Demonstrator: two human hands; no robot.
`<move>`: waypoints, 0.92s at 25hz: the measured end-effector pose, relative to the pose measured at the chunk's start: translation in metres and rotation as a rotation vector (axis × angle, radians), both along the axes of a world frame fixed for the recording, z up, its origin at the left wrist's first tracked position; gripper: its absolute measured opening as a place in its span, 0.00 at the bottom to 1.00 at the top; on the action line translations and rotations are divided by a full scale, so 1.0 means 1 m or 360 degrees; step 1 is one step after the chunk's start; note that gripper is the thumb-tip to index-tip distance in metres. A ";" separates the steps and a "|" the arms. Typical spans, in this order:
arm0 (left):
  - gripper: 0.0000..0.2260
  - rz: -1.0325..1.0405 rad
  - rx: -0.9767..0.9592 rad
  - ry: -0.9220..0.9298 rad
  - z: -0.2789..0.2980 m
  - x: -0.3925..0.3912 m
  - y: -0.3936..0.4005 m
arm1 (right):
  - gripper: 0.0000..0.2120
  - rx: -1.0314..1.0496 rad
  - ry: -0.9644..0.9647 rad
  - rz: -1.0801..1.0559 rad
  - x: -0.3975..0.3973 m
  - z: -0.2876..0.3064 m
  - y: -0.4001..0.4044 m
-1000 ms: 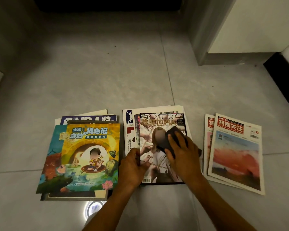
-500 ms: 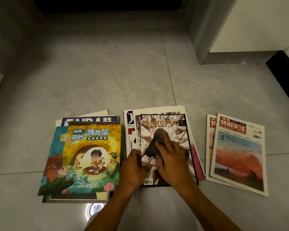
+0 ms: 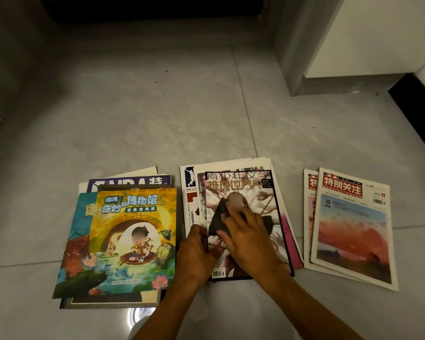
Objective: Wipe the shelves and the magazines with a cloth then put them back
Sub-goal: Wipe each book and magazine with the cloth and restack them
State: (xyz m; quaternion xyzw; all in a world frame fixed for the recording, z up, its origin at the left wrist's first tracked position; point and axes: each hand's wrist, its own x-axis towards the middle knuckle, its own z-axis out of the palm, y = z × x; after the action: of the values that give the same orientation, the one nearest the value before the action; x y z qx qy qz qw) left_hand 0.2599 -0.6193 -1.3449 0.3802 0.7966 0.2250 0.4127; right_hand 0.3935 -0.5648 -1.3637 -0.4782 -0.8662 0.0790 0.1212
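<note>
Three piles of magazines lie on the grey tiled floor. The middle pile's top magazine (image 3: 241, 186) has a white cover with chains and reaching hands. My right hand (image 3: 248, 239) lies on it with spread fingers and presses a dark cloth (image 3: 216, 223) against the cover. My left hand (image 3: 196, 256) grips that magazine's lower left edge, thumb on top. The left pile (image 3: 133, 229) is topped by a yellow cartoon cover. On the right pile (image 3: 351, 229) is a magazine with a red sunset picture. No shelf shows.
Bare floor tiles (image 3: 145, 114) stretch beyond the piles. A white cabinet or wall corner with a grey base (image 3: 329, 77) stands at the back right. A dark gap (image 3: 152, 8) runs along the top edge, and a black strip (image 3: 417, 104) lies far right.
My right hand has drawn the cloth from the cover's upper right toward its middle left. The left hand has kept its grip on the magazine's edge.
</note>
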 end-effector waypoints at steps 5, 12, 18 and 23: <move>0.12 0.0015 -0.0107 -0.0001 0.003 -0.001 0.003 | 0.24 -0.0367 0.0236 -0.0603 0.039 -0.007 0.059; 0.13 0.0009 -0.0106 0.0035 0.002 -0.002 0.005 | 0.31 0.0003 0.0036 0.0259 -0.009 0.001 0.039; 0.12 0.0041 -0.0108 0.0041 -0.001 0.000 0.002 | 0.29 -0.0191 0.0208 -0.0247 -0.014 -0.001 0.063; 0.11 -0.0011 -0.0014 0.0042 -0.005 -0.002 0.002 | 0.27 -0.0211 0.0122 0.0101 -0.041 0.004 0.086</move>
State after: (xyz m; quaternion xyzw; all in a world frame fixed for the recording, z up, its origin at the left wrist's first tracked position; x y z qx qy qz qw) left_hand 0.2581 -0.6169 -1.3501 0.3841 0.8016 0.2152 0.4046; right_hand 0.3520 -0.4791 -1.3602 -0.4541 -0.8686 0.1583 0.1198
